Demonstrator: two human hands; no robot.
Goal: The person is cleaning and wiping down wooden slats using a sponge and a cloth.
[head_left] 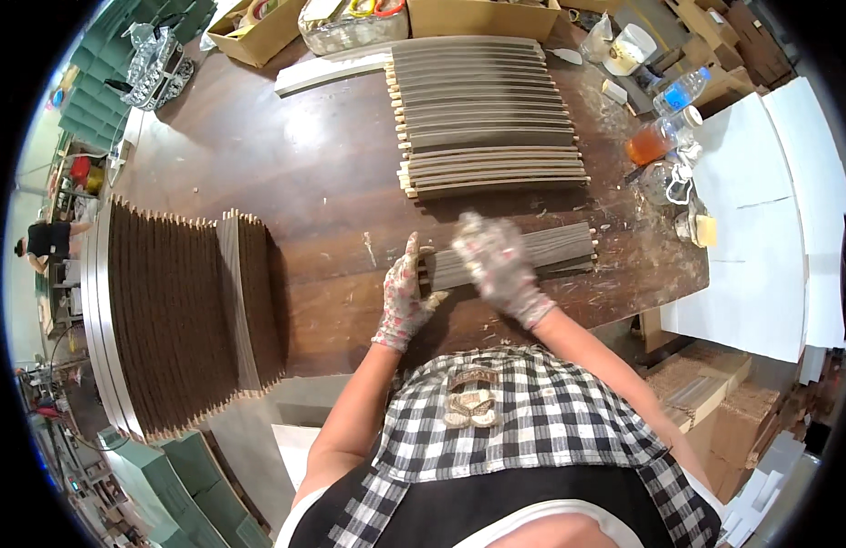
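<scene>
Two grey wood-grain slats (pixel 555 246) appear to lie together on the brown table in front of me, with short dowel pegs at their ends. My left hand (pixel 405 297), in a flowered glove, grips the left end, thumb on the near side and fingers on the far side. Over the slats' left half is my right hand (pixel 498 258), gloved alike and smeared by motion, so its fingers cannot be read. Beyond them lies a row of similar pegged slats (pixel 482 100). At the left, a long stack of dark slats (pixel 172 310) stands packed on edge.
Open cardboard boxes (pixel 249 35) line the table's far edge. A white tub (pixel 629 49), a water bottle (pixel 681 91) and a bottle of orange liquid (pixel 660 137) crowd the right. White panels (pixel 738 219) stand beyond the right edge. A person (pixel 48 239) is far off left.
</scene>
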